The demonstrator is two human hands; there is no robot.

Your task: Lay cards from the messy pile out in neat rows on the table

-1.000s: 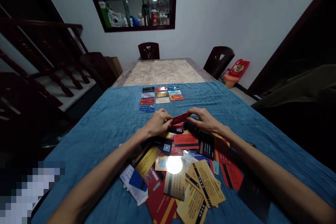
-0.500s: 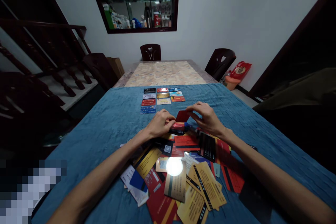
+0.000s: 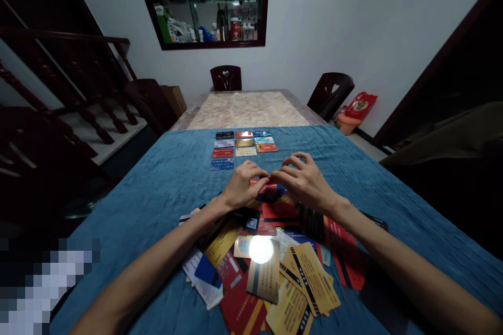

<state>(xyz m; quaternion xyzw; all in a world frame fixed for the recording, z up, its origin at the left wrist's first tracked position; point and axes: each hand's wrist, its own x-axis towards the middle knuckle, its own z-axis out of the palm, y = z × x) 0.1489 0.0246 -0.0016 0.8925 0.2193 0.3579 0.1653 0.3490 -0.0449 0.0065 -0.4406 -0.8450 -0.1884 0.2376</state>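
Observation:
My left hand (image 3: 244, 184) and my right hand (image 3: 304, 180) meet fingertip to fingertip above the far edge of a loose heap of cards. Between their pinched fingers is the red card, seen almost edge-on, with only a thin sliver showing. Right below lie a red card with a black stripe (image 3: 281, 214) and a black card with a square code (image 3: 252, 221). Nearer to me in the heap are a gold card (image 3: 262, 282), yellow striped cards (image 3: 310, 277) and a dark red card (image 3: 241, 306). Beyond my hands, several cards lie in rows, a blue card (image 3: 222, 164) nearest.
A blue cloth (image 3: 168, 188) covers the near part of the table, with a patterned tabletop (image 3: 251, 110) beyond. Dark chairs (image 3: 331, 95) stand around it. A red bag (image 3: 360, 105) sits in an orange bin (image 3: 348, 124) at right. A glass-shelved cabinet hangs on the wall.
The red card has turned from showing its face to nearly edge-on. My right hand has come left and a little lower, closing the gap to my left hand.

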